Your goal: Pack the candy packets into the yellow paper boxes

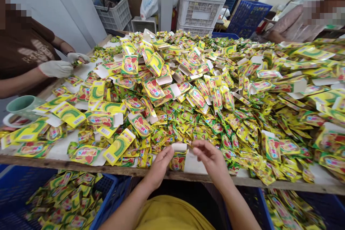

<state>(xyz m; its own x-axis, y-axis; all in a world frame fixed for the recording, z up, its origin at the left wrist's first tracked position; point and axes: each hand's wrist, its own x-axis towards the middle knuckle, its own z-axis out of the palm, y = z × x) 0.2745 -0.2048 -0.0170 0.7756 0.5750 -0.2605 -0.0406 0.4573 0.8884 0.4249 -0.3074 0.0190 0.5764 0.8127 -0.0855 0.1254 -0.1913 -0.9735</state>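
White-topped table [60,149] w/ rough brown wooden front edge [188,177] sits under L hand [159,167] & R hand [211,160], mostly covered. Rm beyond hands: pale grey pillar [165,0] ahead; co-worker's white-gloved hands [57,69] well off to L; another person's pale sleeve [291,25] far ahead to R. Mint-green mug [24,105] well L of L hand.

Containers: stacked white plastic lattice crates [199,12] far ahead of hands, top one w/ yellowish contents; blue plastic crate [248,16] farther R. Below & L of L hand, blue plastic basket [107,187] w/ yellow-green packs; below & R of R hand, second blue plastic basket [264,210], also w/ packs.

Just ahead of hands, heap of shiny yellow-green foil sachets [188,122]; printed yellow-green cardboard cartons [153,91] piled behind & to both sides. Small yellow-green carton w/ white flap [178,162] is b/w hands, nr table edge. L hand grips its L side. R hand just R of it, fingers bent; can't tell if pinching anything.
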